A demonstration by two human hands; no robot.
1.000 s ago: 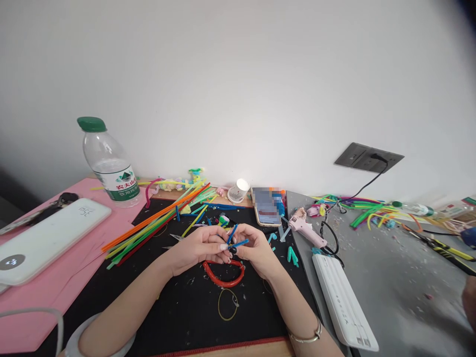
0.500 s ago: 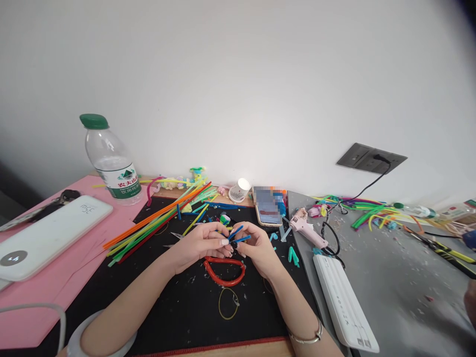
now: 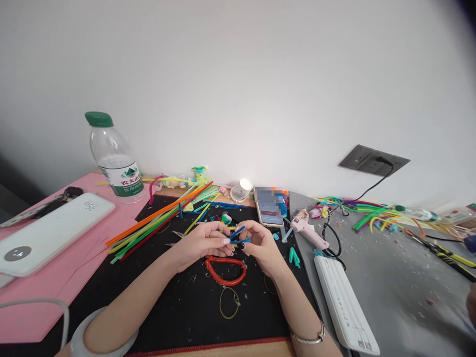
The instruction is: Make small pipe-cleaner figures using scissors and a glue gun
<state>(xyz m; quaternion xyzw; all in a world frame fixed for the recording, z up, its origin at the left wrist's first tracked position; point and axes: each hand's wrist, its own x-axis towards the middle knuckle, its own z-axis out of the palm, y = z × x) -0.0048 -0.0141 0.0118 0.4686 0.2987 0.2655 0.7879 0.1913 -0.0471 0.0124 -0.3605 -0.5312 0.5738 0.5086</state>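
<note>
Both my hands meet over the black mat (image 3: 174, 307). My left hand (image 3: 201, 243) is closed, pinching a short blue pipe cleaner piece (image 3: 238, 234) at its fingertips. My right hand (image 3: 260, 243) is closed too, its fingers pinched on the same blue piece from the right side. Just below my hands a red pipe cleaner loop (image 3: 225, 270) lies on the mat. A thin yellow ring (image 3: 228, 302) lies nearer to me.
A heap of coloured pipe cleaners (image 3: 159, 218) lies left of my hands. A water bottle (image 3: 113, 158), a white power bank (image 3: 48, 233), a phone (image 3: 269, 206), a pink glue gun (image 3: 307, 228) and a white keyboard (image 3: 344, 302) surround the mat. More pipe cleaners (image 3: 372, 210) lie at the right.
My hands stay together on the blue piece, with small finger shifts. The view has drifted slightly, so the things on the desk sit a little to the right and higher.
</note>
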